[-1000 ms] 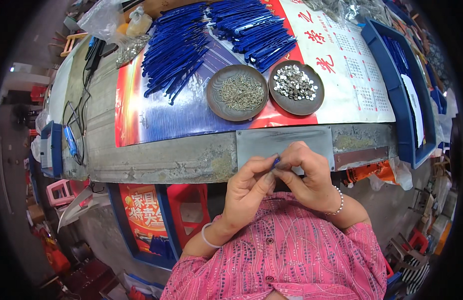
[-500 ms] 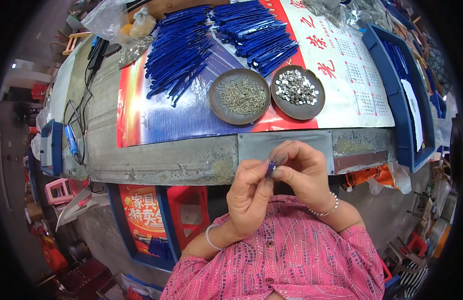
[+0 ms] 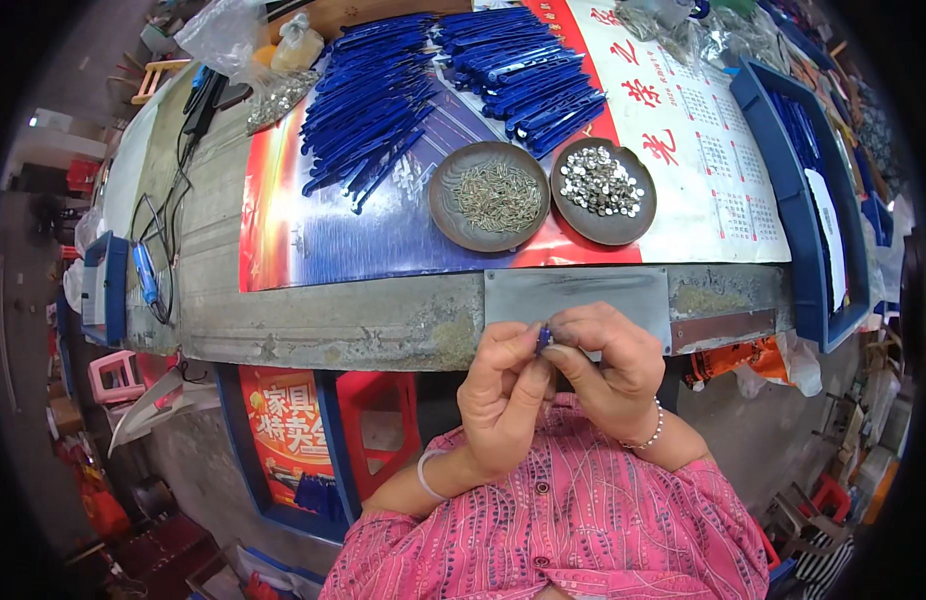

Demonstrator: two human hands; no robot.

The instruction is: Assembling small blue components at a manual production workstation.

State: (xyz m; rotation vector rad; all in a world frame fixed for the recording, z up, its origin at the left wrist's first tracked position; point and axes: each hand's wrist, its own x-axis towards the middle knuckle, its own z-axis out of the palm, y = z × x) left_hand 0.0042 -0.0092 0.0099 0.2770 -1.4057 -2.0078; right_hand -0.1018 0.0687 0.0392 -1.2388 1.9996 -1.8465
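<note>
Both my hands meet just off the table's front edge, pinching one small dark blue piece (image 3: 544, 339) between the fingertips. My left hand (image 3: 505, 400) grips it from the left with thumb and forefinger. From the right, my right hand (image 3: 608, 362) closes thumb and fingers on it too. Most of the piece is covered by the fingers, so its full shape is hidden. Beyond the hands stand a round dark dish of small metal pins (image 3: 496, 200) and a second dish of small shiny silver discs (image 3: 601, 185). Long slim blue strips (image 3: 368, 105) lie in two heaps behind them.
A printed paper sheet (image 3: 723, 245) covers much of the table (image 3: 313, 335). A grey plate (image 3: 583, 290) lies at the front edge. Blue bins stand right (image 3: 811, 270) and left (image 3: 105, 300). A blue-handled tool (image 3: 145, 272) with a cable lies left. Below is a red stool (image 3: 378, 400).
My right-hand fingers have shifted down slightly and lie more level around the blue piece. The table view has moved a little to the right and down.
</note>
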